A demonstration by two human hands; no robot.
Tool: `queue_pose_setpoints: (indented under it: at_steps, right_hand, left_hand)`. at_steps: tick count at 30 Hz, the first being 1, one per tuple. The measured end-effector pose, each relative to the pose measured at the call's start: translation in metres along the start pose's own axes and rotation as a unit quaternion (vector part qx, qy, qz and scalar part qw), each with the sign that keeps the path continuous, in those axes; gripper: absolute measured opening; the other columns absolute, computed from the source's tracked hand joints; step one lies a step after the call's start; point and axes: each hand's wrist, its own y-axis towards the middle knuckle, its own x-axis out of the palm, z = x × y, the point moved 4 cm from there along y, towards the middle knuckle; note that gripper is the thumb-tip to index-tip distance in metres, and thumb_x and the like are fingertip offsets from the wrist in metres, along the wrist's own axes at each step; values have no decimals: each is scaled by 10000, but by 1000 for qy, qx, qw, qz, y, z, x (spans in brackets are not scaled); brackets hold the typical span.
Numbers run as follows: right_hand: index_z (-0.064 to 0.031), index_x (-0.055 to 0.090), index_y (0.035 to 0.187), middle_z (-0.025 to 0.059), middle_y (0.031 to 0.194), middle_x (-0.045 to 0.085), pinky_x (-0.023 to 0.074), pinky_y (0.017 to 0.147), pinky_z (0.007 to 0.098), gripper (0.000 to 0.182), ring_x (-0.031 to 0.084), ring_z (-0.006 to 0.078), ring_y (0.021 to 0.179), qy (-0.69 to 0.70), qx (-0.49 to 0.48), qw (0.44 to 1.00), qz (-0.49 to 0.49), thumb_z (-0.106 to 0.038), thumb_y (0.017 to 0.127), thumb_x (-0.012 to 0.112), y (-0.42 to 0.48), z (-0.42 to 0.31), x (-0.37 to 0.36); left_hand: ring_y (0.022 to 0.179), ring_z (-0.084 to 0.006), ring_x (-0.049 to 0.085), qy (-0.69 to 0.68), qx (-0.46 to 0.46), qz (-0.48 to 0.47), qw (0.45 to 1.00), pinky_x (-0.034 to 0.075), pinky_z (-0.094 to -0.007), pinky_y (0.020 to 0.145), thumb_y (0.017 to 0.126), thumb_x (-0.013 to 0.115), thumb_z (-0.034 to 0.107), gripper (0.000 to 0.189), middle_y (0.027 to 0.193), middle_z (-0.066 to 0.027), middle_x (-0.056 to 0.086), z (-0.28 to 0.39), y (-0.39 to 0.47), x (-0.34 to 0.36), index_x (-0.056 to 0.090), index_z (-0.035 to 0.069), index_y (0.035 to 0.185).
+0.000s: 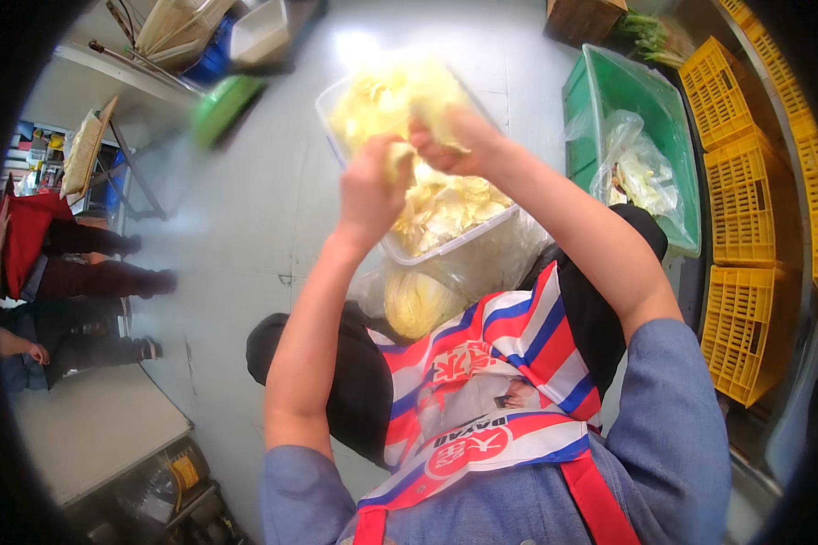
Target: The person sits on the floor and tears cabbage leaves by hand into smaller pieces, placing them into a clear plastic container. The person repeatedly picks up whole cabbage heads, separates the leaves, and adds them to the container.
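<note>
Both hands are raised over a clear plastic tub [450,244] heaped with pale yellow leaf pieces [443,204], which look like napa cabbage. My left hand [375,187] is closed around a piece of pale leaf [400,158]. Close by on the right, my right hand [460,143] grips a blurred pale yellow-green leaf [443,122]. Between the tub and my apron lies a whole napa cabbage [419,303] on clear plastic film [497,262]. Glare and motion blur hide the fingertips and the far part of the heap.
At the right a green bin [579,102] holds a plastic bag with leaf scraps [644,180]; yellow crates [739,327] line the wall beyond. A green object [225,109] is on the floor at upper left. Other people's legs [95,279] show at far left, near a pale tabletop [102,422].
</note>
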Motion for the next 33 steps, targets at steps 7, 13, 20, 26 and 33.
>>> queue_pose_setpoints:
  at_steps: [7,13,20,26,33]
  right_hand:
    - [-65,621,1032,134,950,589,453,775,325,535,564,236,888,-686,-273,615,277,-538,827,476,-6,-35,2]
    - [-20,596,938,97,862,582,461,672,263,323,573,150,770,-696,-204,656,208,-316,811,609,-21,-11,56]
    - [-31,582,821,82,689,585,438,573,297,334,557,176,629,-629,-276,682,249,-365,815,577,-19,-12,45]
    - [-13,626,879,107,800,609,446,657,275,346,567,163,736,-683,-206,677,180,-347,790,611,-10,-7,34]
    - [16,599,817,120,736,607,449,620,282,371,580,164,701,-648,-305,633,292,-347,756,648,-23,-28,49]
  left_hand:
    - [784,-160,603,-483,-245,-36,840,513,-275,677,871,463,452,623,966,-107,574,-30,9,-4,324,8,1285]
    - [1091,-164,459,-555,-340,-56,757,415,-291,887,908,365,470,629,1209,-124,445,-19,0,7,286,-4,1314]
    - [1053,-179,493,-565,-321,-189,736,437,-303,858,722,669,46,675,1178,-131,465,-2,0,8,311,-4,1291]
    - [1072,-203,480,-455,-280,-143,833,441,-281,831,655,710,72,891,1205,-162,431,-11,6,10,156,-22,1346]
    - [715,-146,557,-494,-304,-239,779,453,-228,585,812,594,174,485,948,-97,553,2,3,14,365,7,1207]
